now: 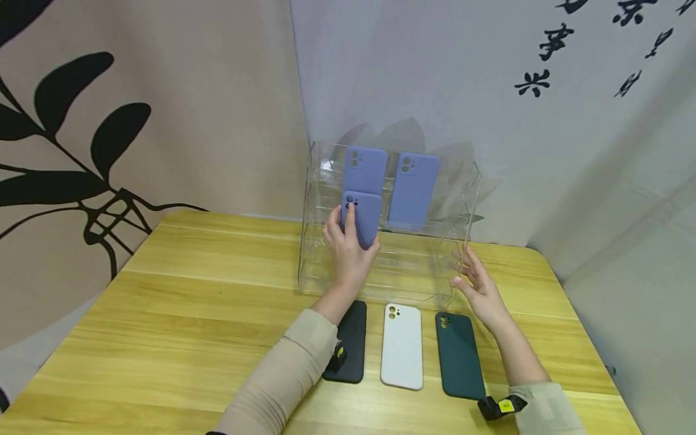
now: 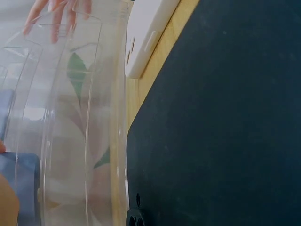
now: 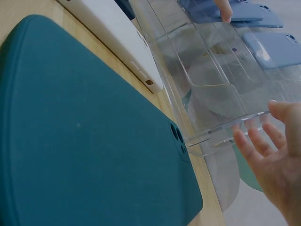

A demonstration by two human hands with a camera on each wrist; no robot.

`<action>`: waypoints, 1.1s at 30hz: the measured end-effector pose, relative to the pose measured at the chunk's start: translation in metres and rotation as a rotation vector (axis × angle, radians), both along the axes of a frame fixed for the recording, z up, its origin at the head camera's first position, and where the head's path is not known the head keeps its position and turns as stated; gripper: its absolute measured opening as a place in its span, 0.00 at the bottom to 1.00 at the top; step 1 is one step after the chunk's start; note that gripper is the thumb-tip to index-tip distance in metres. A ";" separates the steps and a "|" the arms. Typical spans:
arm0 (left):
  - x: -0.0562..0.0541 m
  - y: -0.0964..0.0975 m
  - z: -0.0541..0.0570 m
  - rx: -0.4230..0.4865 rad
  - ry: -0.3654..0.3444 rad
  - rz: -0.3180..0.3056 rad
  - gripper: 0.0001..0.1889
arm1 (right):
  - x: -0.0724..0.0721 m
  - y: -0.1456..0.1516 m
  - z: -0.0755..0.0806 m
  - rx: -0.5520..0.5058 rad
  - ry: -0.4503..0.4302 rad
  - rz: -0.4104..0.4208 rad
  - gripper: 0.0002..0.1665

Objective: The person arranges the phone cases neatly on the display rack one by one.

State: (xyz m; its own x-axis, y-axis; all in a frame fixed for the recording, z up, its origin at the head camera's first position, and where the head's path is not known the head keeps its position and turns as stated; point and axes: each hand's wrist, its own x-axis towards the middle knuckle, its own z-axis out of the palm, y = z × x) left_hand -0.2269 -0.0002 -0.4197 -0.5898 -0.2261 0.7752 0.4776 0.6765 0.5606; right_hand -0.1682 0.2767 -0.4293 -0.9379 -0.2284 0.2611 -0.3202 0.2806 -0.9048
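Note:
My left hand (image 1: 350, 251) holds a lavender-blue phone case (image 1: 367, 214) by its sides, index finger lying over the camera holes. That case leans in a clear tiered acrylic rack (image 1: 402, 296), in front of and below a second lavender-blue phone case (image 1: 365, 168). A third lavender-blue phone case (image 1: 414, 190) leans upright to the right on the upper tier. At the rack's right side panel is my right hand (image 1: 481, 293), its fingers loosely bent. In the right wrist view, the fingertips (image 3: 241, 136) are right at the panel's edge, the thumb above them.
In front of the rack, a black phone case (image 1: 354, 338), a white phone case (image 1: 402, 347) and a dark green phone case (image 1: 461, 356) lie in a row on the wooden table (image 1: 190, 314). My left forearm partly covers the black one. A printed curtain (image 1: 228, 109) hangs behind.

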 end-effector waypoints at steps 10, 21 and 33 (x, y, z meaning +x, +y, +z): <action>0.008 -0.003 0.003 0.016 -0.040 -0.026 0.49 | 0.000 0.001 -0.002 -0.003 0.007 0.001 0.45; 0.053 -0.016 0.018 0.026 -0.074 -0.101 0.50 | -0.001 0.002 -0.004 0.002 0.002 -0.007 0.44; 0.105 -0.036 0.013 0.079 -0.310 -0.155 0.53 | -0.002 0.003 -0.005 -0.007 0.002 0.004 0.45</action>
State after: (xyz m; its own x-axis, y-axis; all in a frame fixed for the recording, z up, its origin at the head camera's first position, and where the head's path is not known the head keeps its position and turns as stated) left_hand -0.1219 -0.0358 -0.4063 -0.8264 -0.1679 0.5375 0.3697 0.5582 0.7428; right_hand -0.1701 0.2801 -0.4339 -0.9367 -0.2300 0.2641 -0.3227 0.2735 -0.9061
